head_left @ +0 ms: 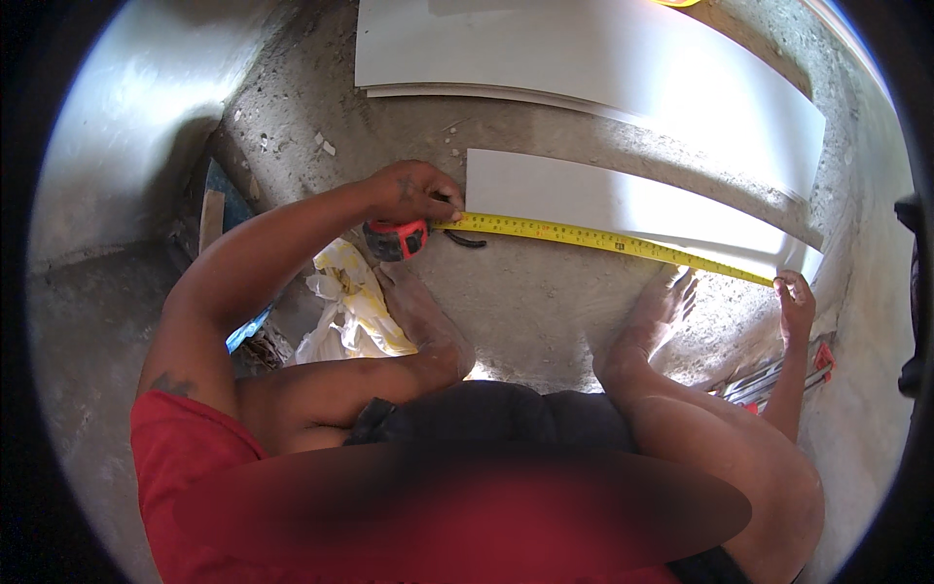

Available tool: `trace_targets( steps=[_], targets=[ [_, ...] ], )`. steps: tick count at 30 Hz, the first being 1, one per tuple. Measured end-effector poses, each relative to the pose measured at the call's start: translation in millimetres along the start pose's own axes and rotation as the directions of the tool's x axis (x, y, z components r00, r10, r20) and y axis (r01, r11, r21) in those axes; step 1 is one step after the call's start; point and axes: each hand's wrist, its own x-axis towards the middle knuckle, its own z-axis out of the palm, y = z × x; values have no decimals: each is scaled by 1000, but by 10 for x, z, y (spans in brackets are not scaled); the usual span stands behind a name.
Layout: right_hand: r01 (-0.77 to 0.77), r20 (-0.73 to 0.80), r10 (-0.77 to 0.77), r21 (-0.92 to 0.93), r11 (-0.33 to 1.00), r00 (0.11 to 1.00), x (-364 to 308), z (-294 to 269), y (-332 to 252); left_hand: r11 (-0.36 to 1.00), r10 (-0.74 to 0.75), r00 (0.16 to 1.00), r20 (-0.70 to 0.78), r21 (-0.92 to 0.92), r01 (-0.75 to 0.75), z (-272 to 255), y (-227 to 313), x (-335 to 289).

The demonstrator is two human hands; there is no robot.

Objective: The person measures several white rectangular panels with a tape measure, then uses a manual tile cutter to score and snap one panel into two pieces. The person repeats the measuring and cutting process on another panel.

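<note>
A yellow tape measure blade (603,241) stretches left to right along the near edge of a narrow white panel (555,185) on the floor. My left hand (420,193) is closed at the panel's left end, its fingers pinching the blade beside the red and black tape measure case (397,239). A short black strap hangs by the case. At the panel's right end, my right hand (796,300) pinches the far tip of the blade. The blade slopes slightly down toward that hand. Its fingers partly hide the tip.
Larger white panels (545,58) lie stacked beyond the narrow one. A white and yellow plastic bag (350,302) sits by my left foot (423,316). Red and silver tools (764,384) rest near the right wall. Wood scraps (211,222) are at the left, with debris on the concrete.
</note>
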Motion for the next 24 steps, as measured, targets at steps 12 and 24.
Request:
trace_targets(
  steps=[12,24],
  targets=[
    [113,119,-100,-109,988,988,130,-171,-13,995,-63,998,23,-74,65,-32,67,3],
    [-37,180,40,-18,999,983,128,-154,156,989,-59,998,30,-131,62,-44,59,15]
  ],
)
